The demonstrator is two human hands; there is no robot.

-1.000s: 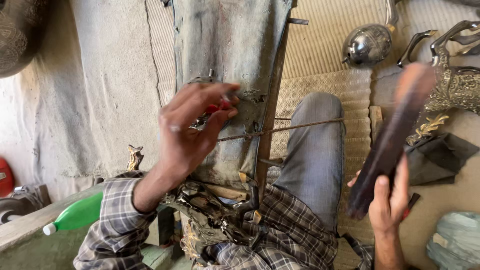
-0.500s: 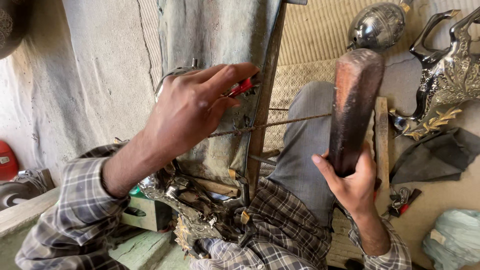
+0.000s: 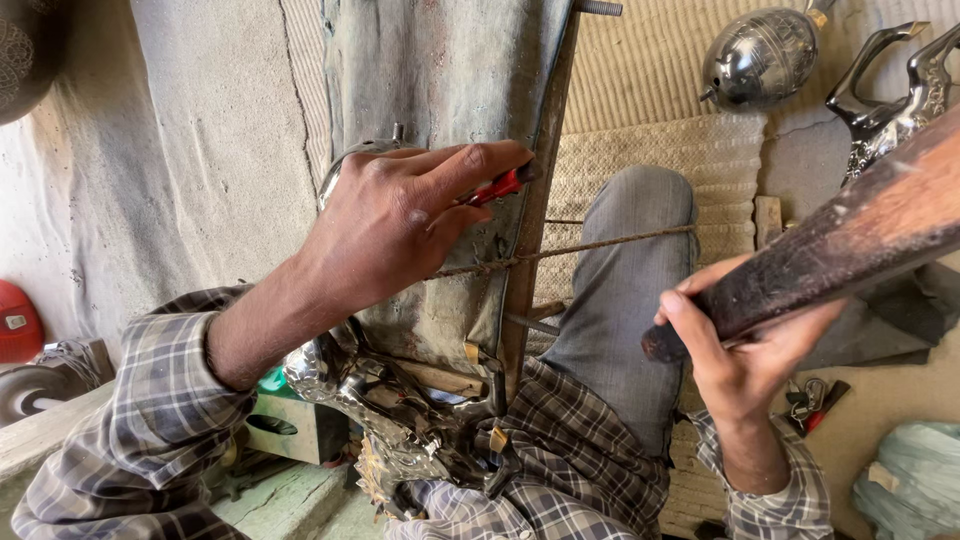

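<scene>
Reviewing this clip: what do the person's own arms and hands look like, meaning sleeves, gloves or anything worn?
Both hands are bare: no gloves, and no rings or watch that I can see. The left hand comes out of a checked shirt sleeve in grey, dark and pale lines, pushed up so the forearm is uncovered. The right hand has the same checked cuff sitting at the wrist.

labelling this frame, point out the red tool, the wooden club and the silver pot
red tool [image 3: 497, 186], head view, on its red handle by the left fingertips
wooden club [image 3: 840, 250], head view, mid shaft
silver pot [image 3: 760, 57], head view, on its round body
</scene>
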